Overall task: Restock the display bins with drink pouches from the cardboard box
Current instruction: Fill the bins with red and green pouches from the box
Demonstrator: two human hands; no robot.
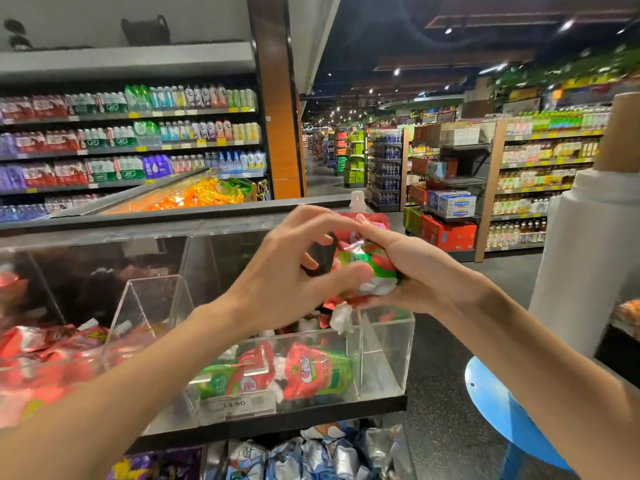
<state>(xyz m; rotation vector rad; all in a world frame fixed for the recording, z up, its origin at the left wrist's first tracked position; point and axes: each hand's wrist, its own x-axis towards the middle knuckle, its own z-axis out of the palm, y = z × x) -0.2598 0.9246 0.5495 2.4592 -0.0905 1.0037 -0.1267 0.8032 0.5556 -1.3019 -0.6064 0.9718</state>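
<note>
1. Left fingers [315,216]: arched over the top of a bundle of drink pouches [367,258]; the thumb presses the bundle's front, so the bundle is pinched between thumb and forefinger.
2. Right fingers [377,233]: curled round the same bundle from the right side and beneath, gripping it.
3. Left hand [294,271], right hand [415,268]: meeting at centre frame with bare forearms, both on the bundle.
4. Bundle of drink pouches: red and green, crumpled, white spouts hanging below; held in the air above the display bin [412,323], over its rear part.
5. Display bin: clear acrylic with upright dividers, right end of the tabletop.
6. Binned pouches [318,372]: same red-green kind, lying flat in the front compartment.
7. Price label [235,405]: on the bin front, reads 14.90.
8. Red pouches [52,341]: heaped in the neighbouring bins to the left.
9. Blue-silver pouches [311,452]: on the level beneath.
10. Orange packs [194,195]: in the raised bin behind.
11. Bottle shelves [121,140]: far left wall, several tiers.
12. White roll [588,254]: upright at right.
13. Blue round seat [502,410]: below the right forearm.
</note>
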